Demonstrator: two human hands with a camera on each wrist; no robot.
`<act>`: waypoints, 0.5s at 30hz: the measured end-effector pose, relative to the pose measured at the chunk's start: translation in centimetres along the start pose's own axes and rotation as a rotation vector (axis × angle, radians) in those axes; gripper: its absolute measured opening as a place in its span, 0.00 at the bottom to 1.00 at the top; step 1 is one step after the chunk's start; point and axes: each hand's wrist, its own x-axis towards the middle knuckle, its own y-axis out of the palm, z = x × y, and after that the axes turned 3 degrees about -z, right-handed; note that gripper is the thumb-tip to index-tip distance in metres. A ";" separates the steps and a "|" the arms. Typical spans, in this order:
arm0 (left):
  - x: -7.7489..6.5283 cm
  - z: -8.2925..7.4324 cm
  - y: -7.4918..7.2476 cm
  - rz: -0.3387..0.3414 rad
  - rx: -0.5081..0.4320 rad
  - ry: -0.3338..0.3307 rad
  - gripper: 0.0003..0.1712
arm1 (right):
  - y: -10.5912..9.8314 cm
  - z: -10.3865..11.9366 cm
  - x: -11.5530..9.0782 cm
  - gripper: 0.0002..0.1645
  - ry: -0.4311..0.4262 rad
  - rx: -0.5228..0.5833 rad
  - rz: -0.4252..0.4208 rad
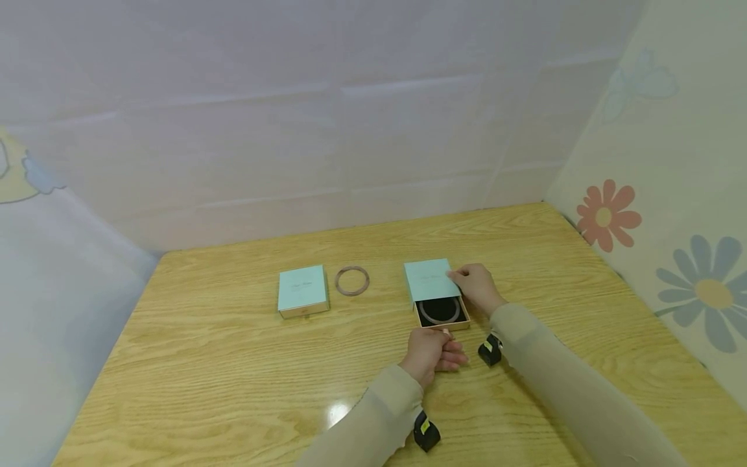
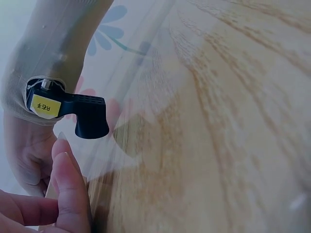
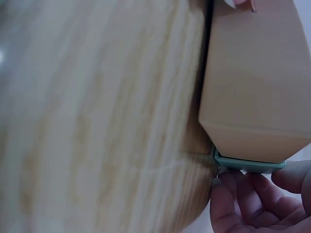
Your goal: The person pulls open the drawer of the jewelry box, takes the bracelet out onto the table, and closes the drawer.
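A mint-green sliding gift box [image 1: 430,277] lies on the table with its pinkish-tan drawer [image 1: 461,326] partly out toward the person. Inside the drawer a dark bangle [image 1: 440,323] rests on black lining. My left hand [image 1: 428,353] is at the drawer's front, its thumb and index finger pinching a small pull tab there. The other left fingers [image 2: 68,194] extend loosely. From the right side, my right hand [image 1: 475,285] grips the green sleeve between thumb and fingers. In the right wrist view the drawer's side [image 3: 257,82] stands out of the sleeve's edge [image 3: 250,165].
A second mint-green box [image 1: 302,288], closed, sits to the left. Between the two boxes a brownish bangle [image 1: 353,295] lies flat on the wooden table [image 1: 233,363]. Behind stands a pale draped backdrop [image 1: 327,149]; a flowered cloth [image 1: 659,194] borders the right side.
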 end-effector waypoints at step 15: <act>0.0 0.2 0.1 0.002 0.005 0.007 0.11 | -0.1 0.0 0.0 0.19 0.013 0.003 0.001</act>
